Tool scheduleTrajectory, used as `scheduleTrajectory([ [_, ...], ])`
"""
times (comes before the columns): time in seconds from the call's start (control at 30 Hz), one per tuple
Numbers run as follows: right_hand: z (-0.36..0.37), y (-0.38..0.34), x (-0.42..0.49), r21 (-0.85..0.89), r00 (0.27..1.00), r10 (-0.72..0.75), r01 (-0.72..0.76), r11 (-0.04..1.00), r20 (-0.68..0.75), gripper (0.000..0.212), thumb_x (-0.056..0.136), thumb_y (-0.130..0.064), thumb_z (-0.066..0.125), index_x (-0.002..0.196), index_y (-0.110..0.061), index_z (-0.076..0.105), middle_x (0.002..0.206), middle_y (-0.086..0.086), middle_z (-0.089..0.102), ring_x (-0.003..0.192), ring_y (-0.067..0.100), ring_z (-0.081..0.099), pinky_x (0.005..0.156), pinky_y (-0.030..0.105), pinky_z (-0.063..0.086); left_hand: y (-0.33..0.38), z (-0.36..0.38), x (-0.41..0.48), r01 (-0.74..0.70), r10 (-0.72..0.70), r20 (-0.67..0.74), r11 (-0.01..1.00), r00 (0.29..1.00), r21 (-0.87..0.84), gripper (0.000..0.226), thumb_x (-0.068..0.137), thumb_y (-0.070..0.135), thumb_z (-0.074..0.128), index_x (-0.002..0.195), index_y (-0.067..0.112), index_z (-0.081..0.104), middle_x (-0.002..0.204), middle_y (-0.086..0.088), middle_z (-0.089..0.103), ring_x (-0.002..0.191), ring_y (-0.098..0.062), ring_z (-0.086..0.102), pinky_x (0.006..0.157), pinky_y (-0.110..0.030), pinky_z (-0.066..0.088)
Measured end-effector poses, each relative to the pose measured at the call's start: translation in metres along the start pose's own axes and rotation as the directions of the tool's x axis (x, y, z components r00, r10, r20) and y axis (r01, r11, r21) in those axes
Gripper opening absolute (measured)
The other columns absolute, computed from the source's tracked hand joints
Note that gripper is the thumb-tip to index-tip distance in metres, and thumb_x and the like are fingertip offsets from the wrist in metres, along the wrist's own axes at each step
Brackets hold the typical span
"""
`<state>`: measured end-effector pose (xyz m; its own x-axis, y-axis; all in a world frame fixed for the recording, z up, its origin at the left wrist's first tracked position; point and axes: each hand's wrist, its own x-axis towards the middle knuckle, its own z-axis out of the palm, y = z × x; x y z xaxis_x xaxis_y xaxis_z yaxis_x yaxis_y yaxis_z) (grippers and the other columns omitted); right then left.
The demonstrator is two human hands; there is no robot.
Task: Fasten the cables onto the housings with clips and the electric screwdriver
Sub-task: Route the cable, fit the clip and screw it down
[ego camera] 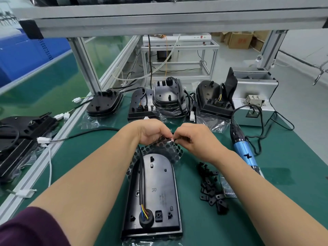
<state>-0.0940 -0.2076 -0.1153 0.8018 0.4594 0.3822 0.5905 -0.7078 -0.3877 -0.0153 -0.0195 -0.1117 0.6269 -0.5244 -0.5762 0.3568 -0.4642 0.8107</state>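
- Head view: the left hand (152, 133) is holding a clear sheet of round black stickers (160, 148), and the right hand (194, 139) is pinching its edge, fingers curled.
- The long black plastic housing (156, 192) is lying just below, with its black cable (141, 174) resting loose on it.
- Fastening is probably not begun yet. The next move is calling for the small black clips (211, 191) and the blue electric screwdriver (243, 151).

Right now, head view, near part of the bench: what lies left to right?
white connector → housing marked R → pile of black clips → blue electric screwdriver

clips (212, 190) right of housing (152, 194), screwdriver (245, 153) further right
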Motion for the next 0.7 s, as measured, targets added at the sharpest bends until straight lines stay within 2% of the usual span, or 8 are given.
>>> scheduleTrajectory([
  [0.1,-0.0035,0.0003,-0.0001,-0.053,0.998,-0.057,0.058,0.997,0.014,0.004,0.087,-0.015,0.072,0.09,-0.017,0.071,0.082,-0.005,0.065,0.076,0.018,0.061,0.068,0.037,0.051,0.0006,0.0012,-0.0011,-0.002,0.002,0.002,1.0,1.0,0.027,0.019,0.094,0.005,0.05,0.087,0.008,0.068,0.092,-0.005,0.066,0.09,-0.017,0.059,0.081,-0.026,0.045],
  [0.27,-0.0066,-0.0014,-0.0002,-0.09,0.996,-0.084,0.085,0.992,0.019,0.004,0.086,-0.012,0.068,0.085,-0.016,0.069,0.077,-0.005,0.065,0.071,0.019,0.06,0.064,0.037,0.05,0.0006,0.0031,0.0013,0.019,-0.018,-0.02,0.999,1.0,0.035,0.016,0.093,0.003,0.05,0.1,0.002,0.064,0.1,-0.012,0.061,0.1,-0.025,0.053,0.092,-0.031,0.044],
  [0.37,-0.0082,-0.003,0.0008,-0.089,0.998,-0.042,0.047,0.995,0.055,0.005,0.085,-0.013,0.067,0.086,-0.018,0.067,0.081,-0.006,0.065,0.076,0.017,0.06,0.068,0.035,0.049,0.0015,0.0042,0.0024,0.035,-0.034,-0.011,0.999,0.999,0.041,0.023,0.094,0.002,0.049,0.112,-0.003,0.063,0.105,-0.015,0.062,0.102,-0.027,0.055,0.101,-0.036,0.043],
  [0.47,-0.0099,-0.0019,0.0061,-0.075,0.987,0.051,-0.04,0.996,0.149,0.007,0.085,-0.02,0.068,0.091,-0.02,0.064,0.087,-0.009,0.066,0.083,0.017,0.06,0.076,0.036,0.049,0.0018,0.0048,0.0033,0.034,-0.033,-0.008,0.997,0.999,0.069,0.034,0.095,0.004,0.05,0.124,-0.01,0.059,0.113,-0.018,0.062,0.106,-0.027,0.056,0.107,-0.039,0.041],
  [0.53,-0.0097,-0.0016,0.0078,-0.068,0.982,0.072,-0.061,0.996,0.176,0.011,0.087,-0.023,0.069,0.097,-0.021,0.064,0.09,-0.009,0.066,0.085,0.016,0.059,0.08,0.038,0.05,0.0018,0.005,0.0018,0.022,-0.022,-0.002,0.997,1.0,0.077,0.026,0.095,0.003,0.05,0.114,-0.006,0.064,0.106,-0.015,0.065,0.101,-0.026,0.057,0.104,-0.039,0.042],
  [0.6,-0.0096,-0.0016,0.0065,-0.053,0.989,0.062,-0.055,0.997,0.133,0.014,0.088,-0.023,0.07,0.102,-0.023,0.067,0.091,-0.01,0.066,0.086,0.015,0.06,0.079,0.037,0.05,0.0022,0.0046,-0.0004,0.015,-0.016,0.009,0.998,1.0,0.056,0.018,0.094,0.002,0.05,0.095,0.002,0.067,0.089,-0.009,0.068,0.088,-0.023,0.06,0.093,-0.036,0.045],
  [0.63,-0.0094,-0.0021,0.005,-0.057,0.993,0.052,-0.046,0.997,0.106,0.013,0.088,-0.022,0.07,0.1,-0.023,0.069,0.09,-0.009,0.066,0.087,0.016,0.06,0.078,0.037,0.05,0.0023,0.0044,-0.0015,0.016,-0.017,0.011,0.999,1.0,0.041,0.018,0.094,0.002,0.05,0.092,0.003,0.067,0.085,-0.008,0.068,0.085,-0.023,0.06,0.09,-0.034,0.046],
  [0.7,-0.0089,-0.0031,0.002,-0.081,0.997,0.02,-0.013,0.997,0.075,0.006,0.088,-0.019,0.069,0.094,-0.02,0.071,0.087,-0.006,0.065,0.085,0.018,0.061,0.074,0.039,0.05,0.0025,0.0044,-0.0022,0.021,-0.021,0.002,0.999,1.0,0.038,0.017,0.095,0.003,0.05,0.097,0.0,0.066,0.09,-0.01,0.068,0.09,-0.025,0.06,0.095,-0.036,0.046],
])
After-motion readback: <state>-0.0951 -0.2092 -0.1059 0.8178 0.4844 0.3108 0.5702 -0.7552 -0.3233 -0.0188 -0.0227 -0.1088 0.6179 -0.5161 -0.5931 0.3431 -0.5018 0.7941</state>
